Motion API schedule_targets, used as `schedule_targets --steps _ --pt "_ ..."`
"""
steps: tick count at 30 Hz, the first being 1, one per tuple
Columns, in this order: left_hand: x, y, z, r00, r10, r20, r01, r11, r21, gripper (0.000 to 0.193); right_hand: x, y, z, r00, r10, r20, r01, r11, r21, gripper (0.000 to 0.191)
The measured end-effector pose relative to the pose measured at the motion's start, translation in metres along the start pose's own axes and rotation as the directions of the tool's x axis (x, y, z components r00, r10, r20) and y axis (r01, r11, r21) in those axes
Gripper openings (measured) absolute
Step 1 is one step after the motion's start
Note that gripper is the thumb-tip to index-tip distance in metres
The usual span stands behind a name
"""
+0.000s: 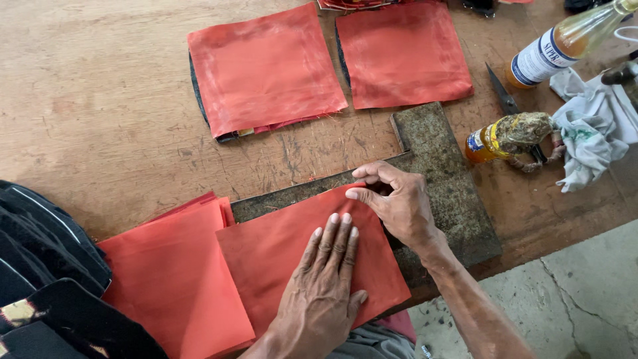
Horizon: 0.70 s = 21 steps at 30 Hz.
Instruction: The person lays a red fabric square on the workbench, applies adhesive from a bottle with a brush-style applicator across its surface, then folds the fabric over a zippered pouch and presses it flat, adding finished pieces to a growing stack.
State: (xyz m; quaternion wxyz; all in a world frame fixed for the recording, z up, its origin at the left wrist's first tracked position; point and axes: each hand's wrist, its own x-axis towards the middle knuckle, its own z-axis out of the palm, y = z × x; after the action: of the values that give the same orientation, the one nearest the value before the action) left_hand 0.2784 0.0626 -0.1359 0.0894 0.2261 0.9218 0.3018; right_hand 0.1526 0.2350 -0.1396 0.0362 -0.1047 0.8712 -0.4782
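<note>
Head view, looking down: my left hand lies flat, fingers together and stretched out, pressing the red cloth square onto the bench. My right hand is curled at the square's far right corner, thumb and forefinger pinched narrow on the edge of the cloth where it overlaps the dark metal plate. The square itself sits near me, its far edge running along the plate's raised rim, and its left side lies over a stack of red squares of the same kind.

I judge this to be the lining-up or creasing step: one hand anchors, the other works the corner. The next move, as I read it, calls for keeping the flat hand firm so the cloth does not creep (thin fabric like this slides easily) while the pinching fingers draw the edge straight against the rim.

Far across the bench lie two more red pieces, side by side, each over something dark. To the right are a small orange bottle on its side, a taller bottle, a pale rag and scissors. Dark fabric is heaped at my near left.
</note>
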Motion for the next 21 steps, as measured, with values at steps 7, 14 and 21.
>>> schedule_targets --steps 7,14,21 --pt "0.002 0.004 -0.003 0.999 -0.029 0.023 0.029 1.0 -0.011 0.094 0.008 0.008 -0.005 0.992 0.06 0.11 -0.083 0.97 0.227 0.038" --pt "0.008 0.006 -0.006 0.998 0.041 0.039 -0.041 0.999 0.005 0.092 0.016 0.013 -0.006 0.985 0.1 0.138 -0.128 0.968 0.215 0.031" --pt "0.011 0.009 -0.018 0.998 0.023 0.051 -0.021 0.999 -0.035 0.098 0.012 -0.001 -0.01 0.994 0.035 0.103 -0.033 0.999 -0.022 0.031"
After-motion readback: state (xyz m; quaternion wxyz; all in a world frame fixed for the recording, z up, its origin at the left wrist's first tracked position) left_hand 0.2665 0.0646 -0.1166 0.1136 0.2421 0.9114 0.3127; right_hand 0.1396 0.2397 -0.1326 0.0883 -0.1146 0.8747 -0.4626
